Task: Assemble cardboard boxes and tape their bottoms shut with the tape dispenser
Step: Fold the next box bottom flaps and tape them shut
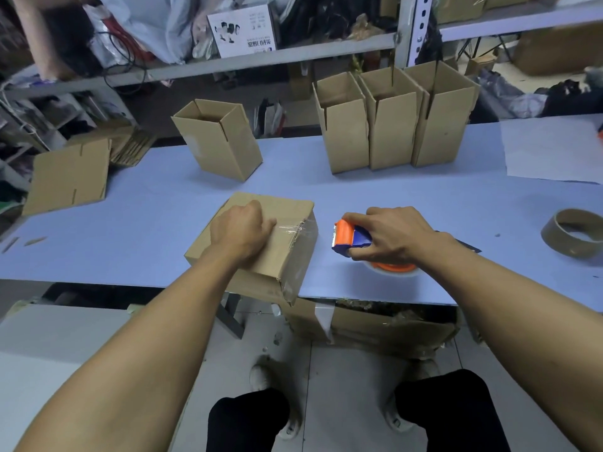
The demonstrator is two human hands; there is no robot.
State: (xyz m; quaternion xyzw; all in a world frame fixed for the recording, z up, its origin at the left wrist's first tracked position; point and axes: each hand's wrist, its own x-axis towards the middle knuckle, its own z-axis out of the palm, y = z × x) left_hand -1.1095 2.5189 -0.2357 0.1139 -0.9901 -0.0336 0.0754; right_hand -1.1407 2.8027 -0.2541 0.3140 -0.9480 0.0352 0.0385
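Note:
A cardboard box lies bottom-up at the front edge of the pale blue table, overhanging it a little. Clear tape runs across its top seam and down the right side. My left hand presses on the box top with its fingers curled under. My right hand grips the orange and blue tape dispenser just right of the box, low over the table.
Three assembled open boxes stand in a row at the back right, and one more open box leans at the back centre. A flat box lies at left. An empty tape core sits at right. Cluttered shelving rises behind the table.

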